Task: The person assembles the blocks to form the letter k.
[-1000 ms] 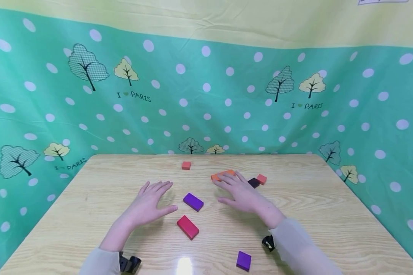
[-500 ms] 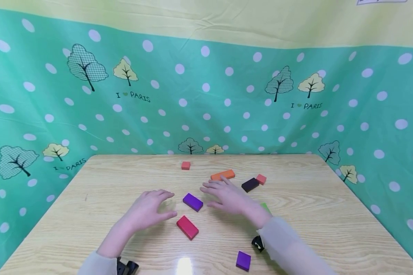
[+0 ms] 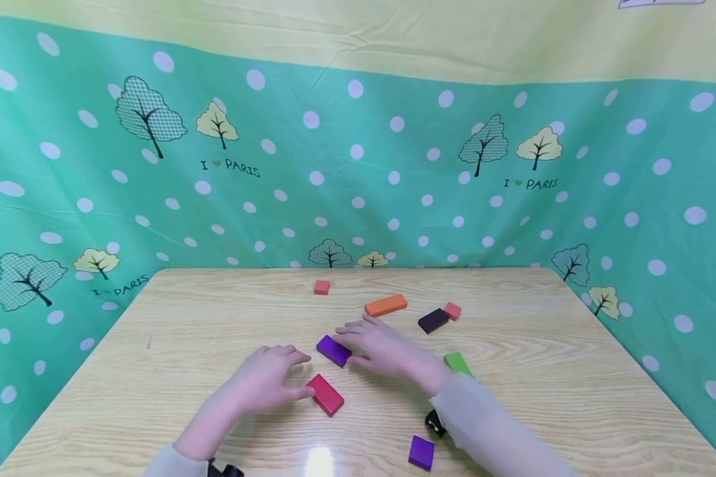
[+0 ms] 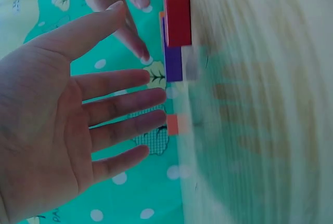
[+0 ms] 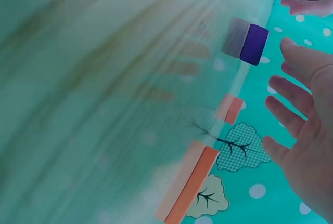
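My left hand (image 3: 265,379) hovers over the table left of a red block (image 3: 326,395), its thumb tip overlapping that block's edge in the head view. In the left wrist view the fingers are spread and nothing lies in the palm. My right hand (image 3: 377,346) is beside a longer purple block (image 3: 333,350), fingers extended above its right end. The right wrist view shows a gap between those fingers and the purple block (image 5: 254,44). Both blocks lie flat on the table.
Behind are an orange block (image 3: 386,305), a small red block (image 3: 322,287), and a black block (image 3: 433,320) next to another small red block (image 3: 452,311). A green block (image 3: 457,364) is partly behind the right sleeve. A small purple block (image 3: 421,452) lies near the front.
My right hand has moved left and nearer, from the orange block to the purple one, uncovering the black and green blocks. My left hand has come slightly lower, toward the red block.
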{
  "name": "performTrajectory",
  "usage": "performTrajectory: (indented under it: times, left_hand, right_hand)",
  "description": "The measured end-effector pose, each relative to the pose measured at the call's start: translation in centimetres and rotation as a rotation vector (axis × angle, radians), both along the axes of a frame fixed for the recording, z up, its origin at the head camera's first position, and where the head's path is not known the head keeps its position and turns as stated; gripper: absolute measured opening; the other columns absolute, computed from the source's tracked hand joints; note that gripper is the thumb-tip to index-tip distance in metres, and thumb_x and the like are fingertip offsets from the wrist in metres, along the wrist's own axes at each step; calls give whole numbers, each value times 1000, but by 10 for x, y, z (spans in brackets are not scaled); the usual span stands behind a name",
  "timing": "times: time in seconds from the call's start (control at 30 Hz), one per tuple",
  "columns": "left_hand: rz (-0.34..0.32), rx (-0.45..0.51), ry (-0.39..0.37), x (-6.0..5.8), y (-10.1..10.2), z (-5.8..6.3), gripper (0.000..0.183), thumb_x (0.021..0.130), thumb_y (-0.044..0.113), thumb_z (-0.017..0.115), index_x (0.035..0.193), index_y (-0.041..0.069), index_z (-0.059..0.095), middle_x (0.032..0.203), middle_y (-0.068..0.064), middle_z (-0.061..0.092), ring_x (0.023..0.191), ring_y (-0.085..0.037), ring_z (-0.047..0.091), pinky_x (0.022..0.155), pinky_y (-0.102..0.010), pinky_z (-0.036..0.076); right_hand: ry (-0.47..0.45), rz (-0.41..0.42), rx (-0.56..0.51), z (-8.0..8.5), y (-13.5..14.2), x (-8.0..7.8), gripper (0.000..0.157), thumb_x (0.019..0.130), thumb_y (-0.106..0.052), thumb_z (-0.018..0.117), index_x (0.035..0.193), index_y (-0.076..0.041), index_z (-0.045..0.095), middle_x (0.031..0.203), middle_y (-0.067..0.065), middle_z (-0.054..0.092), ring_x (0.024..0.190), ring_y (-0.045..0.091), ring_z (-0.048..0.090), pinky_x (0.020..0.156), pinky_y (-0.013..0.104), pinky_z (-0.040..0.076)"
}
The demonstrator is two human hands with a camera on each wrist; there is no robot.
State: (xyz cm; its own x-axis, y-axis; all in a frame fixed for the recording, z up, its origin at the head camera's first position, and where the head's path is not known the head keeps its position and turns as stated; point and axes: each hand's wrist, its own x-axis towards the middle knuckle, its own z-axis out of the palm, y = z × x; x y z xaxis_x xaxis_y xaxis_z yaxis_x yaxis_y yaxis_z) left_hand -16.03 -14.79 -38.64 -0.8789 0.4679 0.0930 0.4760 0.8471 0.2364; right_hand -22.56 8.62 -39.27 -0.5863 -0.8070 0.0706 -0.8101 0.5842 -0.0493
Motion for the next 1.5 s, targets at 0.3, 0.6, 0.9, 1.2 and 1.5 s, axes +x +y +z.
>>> performTrajectory:
  times: [0.3, 0.6, 0.9, 1.2, 1.5]
  left_hand:
    - [-42, -16, -1, 7, 6, -1, 53, 72, 50, 68, 106, 10, 65, 97, 0, 65, 93, -19, 60, 79, -43, 46]
    - [-39, -40, -9, 12, 13, -3, 55, 70, 51, 69, 104, 8, 65, 92, 1, 65, 85, -15, 59, 74, -38, 46]
    - [-11, -51, -14, 12, 15, -4, 56, 68, 51, 70, 102, 6, 64, 92, -1, 64, 83, -17, 59, 73, -40, 47]
    - [-11, -78, 24, 15, 19, -4, 48, 65, 52, 71, 90, 12, 63, 78, 8, 54, 69, -8, 48, 64, -33, 43]
    - [38, -99, 51, 19, 29, -2, 57, 62, 56, 72, 90, 7, 61, 76, 1, 57, 69, -16, 54, 66, -36, 44]
  right_hand:
    - [2, 13, 22, -2, -13, -2, 51, 88, -31, 58, 135, -18, 44, 138, -1, 45, 129, 16, 39, 110, 45, 22]
    - [-18, 12, 34, -6, -19, -4, 47, 90, -26, 56, 135, -19, 45, 140, -1, 43, 129, 15, 38, 110, 45, 23]
    - [-47, 11, 50, -3, -23, -9, 44, 90, -19, 55, 133, -19, 47, 136, -3, 47, 126, 16, 42, 108, 45, 27]
    - [-103, 9, 50, -1, -25, -11, 46, 89, -19, 57, 134, -20, 46, 135, -3, 48, 125, 16, 43, 108, 39, 28]
    - [-131, 7, 75, 3, -24, -12, 46, 89, -18, 56, 134, -20, 46, 138, -2, 45, 128, 16, 40, 107, 35, 30]
